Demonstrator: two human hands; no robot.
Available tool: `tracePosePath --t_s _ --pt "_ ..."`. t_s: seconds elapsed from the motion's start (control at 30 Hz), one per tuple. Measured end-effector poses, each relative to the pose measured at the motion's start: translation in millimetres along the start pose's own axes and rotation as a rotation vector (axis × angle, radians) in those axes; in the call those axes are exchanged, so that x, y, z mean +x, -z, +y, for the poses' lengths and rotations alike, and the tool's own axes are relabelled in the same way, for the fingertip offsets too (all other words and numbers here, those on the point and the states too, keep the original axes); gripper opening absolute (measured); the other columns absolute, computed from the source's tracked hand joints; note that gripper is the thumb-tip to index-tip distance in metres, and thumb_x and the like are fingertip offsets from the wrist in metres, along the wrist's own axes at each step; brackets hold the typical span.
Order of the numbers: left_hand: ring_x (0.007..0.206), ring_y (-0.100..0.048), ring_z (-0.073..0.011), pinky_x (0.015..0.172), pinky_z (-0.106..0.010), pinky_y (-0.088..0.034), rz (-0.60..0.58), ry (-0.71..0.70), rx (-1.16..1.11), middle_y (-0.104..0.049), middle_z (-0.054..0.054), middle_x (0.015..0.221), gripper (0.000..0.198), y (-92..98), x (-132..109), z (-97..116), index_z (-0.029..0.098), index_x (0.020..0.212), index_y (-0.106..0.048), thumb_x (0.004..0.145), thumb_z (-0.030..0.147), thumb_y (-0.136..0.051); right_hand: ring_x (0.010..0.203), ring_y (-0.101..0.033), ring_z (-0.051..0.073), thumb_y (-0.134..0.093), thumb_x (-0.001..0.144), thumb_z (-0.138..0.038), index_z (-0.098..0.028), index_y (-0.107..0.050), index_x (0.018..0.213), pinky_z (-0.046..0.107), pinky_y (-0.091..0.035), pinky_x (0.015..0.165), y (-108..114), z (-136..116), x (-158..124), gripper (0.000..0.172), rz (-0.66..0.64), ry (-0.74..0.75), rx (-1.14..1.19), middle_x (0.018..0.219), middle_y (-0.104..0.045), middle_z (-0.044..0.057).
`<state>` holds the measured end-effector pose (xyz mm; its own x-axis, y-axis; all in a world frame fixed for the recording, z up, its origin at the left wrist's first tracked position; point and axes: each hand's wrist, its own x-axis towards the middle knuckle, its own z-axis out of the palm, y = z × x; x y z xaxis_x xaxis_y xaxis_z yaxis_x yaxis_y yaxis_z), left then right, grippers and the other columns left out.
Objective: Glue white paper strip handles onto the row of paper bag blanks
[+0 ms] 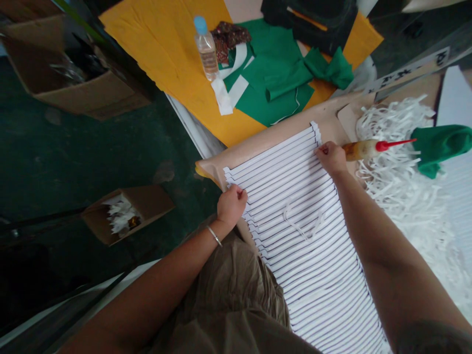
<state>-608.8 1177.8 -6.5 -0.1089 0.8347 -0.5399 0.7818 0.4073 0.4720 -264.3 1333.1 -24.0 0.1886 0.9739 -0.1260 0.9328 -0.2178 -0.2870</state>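
Observation:
Rows of overlapping white strips with dark edges cover the table in front of me. My left hand is closed at the left ends of the upper rows, thumb and fingers pinched together. At the right ends, my right hand pinches near the edge of a row. Both hands seem to hold a white strip between them, though their fingertips partly hide it. A loose white cord lies across the middle rows. Just right of my right hand is a glue-like bottle with a red nozzle.
A heap of white strips and a green cloth lie at the right. Beyond, a clear bottle stands on yellow sheeting beside green fabric. Cardboard boxes sit at the left.

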Motion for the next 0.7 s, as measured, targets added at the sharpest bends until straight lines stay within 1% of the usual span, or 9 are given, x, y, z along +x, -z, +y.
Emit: tracePosePath --t_s 0.1,0.17,0.27,0.33,0.4,0.43,0.5,0.6,0.7 --pt "0.091 -0.071 -0.0213 0.083 -0.028 -0.049 -0.017 0.025 0.067 -0.075 -0.007 0.092 0.017 2.2 -0.5 5.9 0.02 0.091 -0.061 0.098 0.031 -0.051 0.077 -0.064 0.022 -0.062 0.081 -0.034 -0.021 -0.063 0.085 0.032 -0.05 0.072 0.9 -4.6 -0.8 0.014 0.023 -0.008 -0.026 0.082 -0.072 0.008" --pt "0.092 -0.071 -0.0224 0.082 -0.029 -0.049 -0.008 0.043 0.084 -0.075 -0.008 0.093 0.015 2.0 -0.3 7.1 0.019 0.095 -0.061 0.098 0.031 -0.051 0.078 -0.063 0.023 -0.06 0.084 -0.035 -0.022 -0.061 0.091 0.033 -0.048 0.072 4.8 -9.7 -8.1 0.015 0.093 -0.024 -0.063 0.085 -0.071 0.008" --pt "0.089 -0.072 -0.0237 0.078 -0.03 -0.049 0.024 0.048 0.07 -0.074 -0.009 0.091 0.013 1.3 -0.9 2.2 0.019 0.102 -0.059 0.096 0.028 -0.053 0.076 -0.061 0.023 -0.055 0.088 -0.036 -0.023 -0.059 0.096 0.033 -0.046 0.07 14.4 -17.5 -41.4 0.015 0.159 -0.008 -0.056 0.087 -0.069 0.008" --pt "0.087 -0.072 -0.0239 0.076 -0.029 -0.049 0.043 0.02 0.044 -0.073 -0.008 0.089 0.015 1.9 -3.0 -4.9 0.018 0.107 -0.057 0.094 0.023 -0.052 0.07 -0.058 0.021 -0.053 0.091 -0.039 -0.024 -0.059 0.09 0.031 -0.044 0.066 19.4 -21.7 -81.4 0.017 0.059 0.038 0.005 0.078 -0.065 0.006" --pt "0.086 -0.072 -0.0236 0.076 -0.029 -0.049 0.048 -0.025 0.01 -0.072 -0.007 0.086 0.017 3.3 -7.2 -12.3 0.018 0.109 -0.056 0.093 0.018 -0.051 0.062 -0.054 0.018 -0.053 0.092 -0.045 -0.023 -0.059 0.081 0.029 -0.041 0.061 19.8 -25.2 -130.4 0.026 -0.148 0.091 0.077 0.068 -0.061 0.003" --pt "0.085 -0.072 -0.0235 0.077 -0.029 -0.049 0.041 -0.051 -0.01 -0.072 -0.007 0.085 0.018 3.9 -9.9 -15.2 0.018 0.109 -0.056 0.092 0.017 -0.051 0.06 -0.053 0.017 -0.053 0.093 -0.048 -0.023 -0.06 0.08 0.029 -0.04 0.06 17.7 -26.9 -155.2 0.03 -0.249 0.117 0.117 0.067 -0.06 0.002" --pt "0.085 -0.071 -0.0231 0.078 -0.03 -0.05 0.014 -0.108 -0.052 -0.071 -0.006 0.084 0.017 4.5 -16.2 -18.0 0.018 0.108 -0.057 0.092 0.016 -0.05 0.062 -0.054 0.016 -0.054 0.093 -0.05 -0.022 -0.062 0.078 0.028 -0.04 0.062 9.7 -30.7 -198.5 0.033 -0.349 0.162 0.153 0.068 -0.06 0.002" --pt "0.086 -0.071 -0.0221 0.082 -0.03 -0.051 -0.022 -0.214 -0.114 -0.071 -0.006 0.088 0.016 2.6 -25.1 -14.6 0.019 0.106 -0.058 0.092 0.016 -0.051 0.068 -0.058 0.018 -0.055 0.094 -0.044 -0.021 -0.064 0.082 0.029 -0.043 0.065 -5.3 -37.9 -235.5 0.027 -0.338 0.126 0.151 0.077 -0.064 0.004" --pt "0.089 -0.07 -0.0214 0.085 -0.031 -0.053 -0.062 -0.316 -0.155 -0.07 -0.006 0.089 0.016 -0.5 -31.3 -5.4 0.02 0.106 -0.059 0.093 0.016 -0.051 0.073 -0.061 0.018 -0.054 0.092 -0.031 -0.021 -0.065 0.086 0.029 -0.046 0.068 -10.6 -44.9 -242.4 0.016 -0.281 0.069 0.146 0.081 -0.066 0.005"
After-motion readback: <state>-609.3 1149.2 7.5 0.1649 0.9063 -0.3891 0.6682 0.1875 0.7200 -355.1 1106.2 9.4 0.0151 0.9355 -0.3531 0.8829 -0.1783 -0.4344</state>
